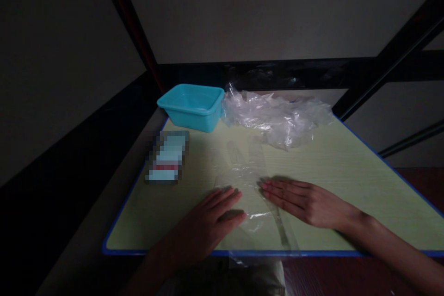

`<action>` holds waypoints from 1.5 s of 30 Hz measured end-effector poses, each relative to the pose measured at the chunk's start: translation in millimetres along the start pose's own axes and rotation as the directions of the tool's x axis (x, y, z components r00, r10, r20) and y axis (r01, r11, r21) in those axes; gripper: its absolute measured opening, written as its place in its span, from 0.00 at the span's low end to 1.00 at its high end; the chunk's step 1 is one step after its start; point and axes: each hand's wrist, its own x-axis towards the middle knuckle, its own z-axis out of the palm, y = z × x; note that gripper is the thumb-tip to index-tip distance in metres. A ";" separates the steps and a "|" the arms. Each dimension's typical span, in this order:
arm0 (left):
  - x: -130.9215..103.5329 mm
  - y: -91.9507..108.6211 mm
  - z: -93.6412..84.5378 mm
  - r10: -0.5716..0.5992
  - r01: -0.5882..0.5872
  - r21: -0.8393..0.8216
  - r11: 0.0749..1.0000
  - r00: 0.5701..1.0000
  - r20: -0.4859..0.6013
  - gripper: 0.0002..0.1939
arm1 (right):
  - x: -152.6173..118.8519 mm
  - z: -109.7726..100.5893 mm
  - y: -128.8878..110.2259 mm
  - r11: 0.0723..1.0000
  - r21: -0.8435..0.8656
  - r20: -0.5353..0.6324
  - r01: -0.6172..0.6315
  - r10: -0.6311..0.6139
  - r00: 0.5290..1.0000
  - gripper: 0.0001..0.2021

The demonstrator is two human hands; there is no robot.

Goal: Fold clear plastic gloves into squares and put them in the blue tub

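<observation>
A clear plastic bag (pixel 255 194) lies spread on the pale yellow table (pixel 350 185), its near end hanging over the front edge. On the bag's left side rests my left hand (pixel 208 222), fingers stretched forward and thumb apart, with nothing gripped. My right hand (pixel 305 201) lies flat at the bag's right side, fingers extended and fingertips on its edge. Both palms face down.
A turquoise plastic basin (pixel 194 113) stands at the back left. Beside it, a crumpled heap of clear plastic bags (pixel 277 115) stretches along the back. A blurred-out phone-like object (pixel 168 157) lies near the left edge. Blue trim borders the table.
</observation>
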 end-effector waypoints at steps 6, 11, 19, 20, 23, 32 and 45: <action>1.1 -0.9 0.4 0.000 -0.001 -0.028 1.000 0.999 -0.039 0.18 | 4.6 3.8 3.5 1.000 0.012 0.032 -0.022 0.021 0.999 0.18; 2.8 -3.1 -1.5 -0.026 0.027 0.008 1.000 0.999 -0.045 0.19 | 5.2 3.3 2.0 0.998 0.050 0.078 -0.048 0.044 0.996 0.20; -0.6 -13.3 4.4 -0.029 0.044 0.187 0.981 0.996 -0.086 0.20 | -0.7 10.0 1.8 0.994 0.089 0.070 -0.069 0.063 0.996 0.22; -1.7 -14.0 6.6 -0.025 0.045 0.202 0.978 0.994 -0.102 0.19 | -1.3 10.8 1.9 0.993 0.093 0.072 -0.070 0.064 0.995 0.22; -4.0 -15.0 11.8 -0.015 0.046 0.219 0.975 0.990 -0.141 0.17 | -2.0 11.4 2.2 0.992 0.100 0.087 -0.077 0.068 0.994 0.23; -1.9 -18.0 2.0 -0.024 0.040 0.097 0.994 0.988 -0.154 0.16 | -0.9 8.2 4.3 0.986 0.137 0.080 -0.089 0.079 0.994 0.20; 2.7 -20.2 3.9 -0.045 0.072 0.111 0.991 0.973 -0.228 0.16 | 1.4 8.9 4.9 0.987 0.138 0.025 -0.087 0.084 0.996 0.21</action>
